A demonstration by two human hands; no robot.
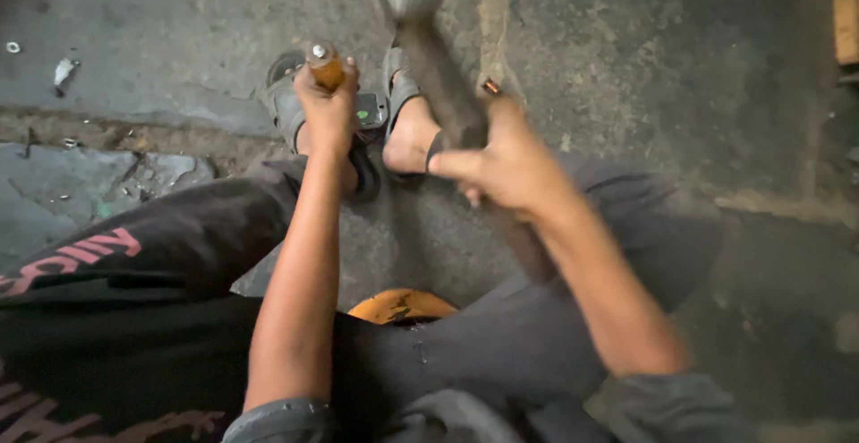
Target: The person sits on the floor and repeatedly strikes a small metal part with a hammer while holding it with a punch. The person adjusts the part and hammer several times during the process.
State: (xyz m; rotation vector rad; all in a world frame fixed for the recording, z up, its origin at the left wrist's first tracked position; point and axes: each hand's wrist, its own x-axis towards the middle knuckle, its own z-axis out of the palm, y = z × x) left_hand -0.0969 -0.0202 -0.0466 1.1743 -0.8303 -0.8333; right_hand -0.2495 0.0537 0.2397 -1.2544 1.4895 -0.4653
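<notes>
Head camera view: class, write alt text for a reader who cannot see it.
A seated person's right hand raises a blurred hammer, while the left hand holds an orange-brown rod upright between sandalled feet on a stained concrete floor.

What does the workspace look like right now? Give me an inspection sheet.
Surface: rough, stained concrete floor, cracked at left.
Job's things: hammer, blurred, raised above the feet; orange-handled tool held upright, metal cap on top, its lower end hidden by the hand. A small flat part lies between the sandalled feet.
Clutter: washer and pale scraps at far left; orange stool edge between the legs.
Grippers: left hand with fingers closed around the tool; right hand gripping the hammer shaft.
Cables: nothing seen.
Surroundings: wooden piece at top right; dim floor elsewhere.
</notes>
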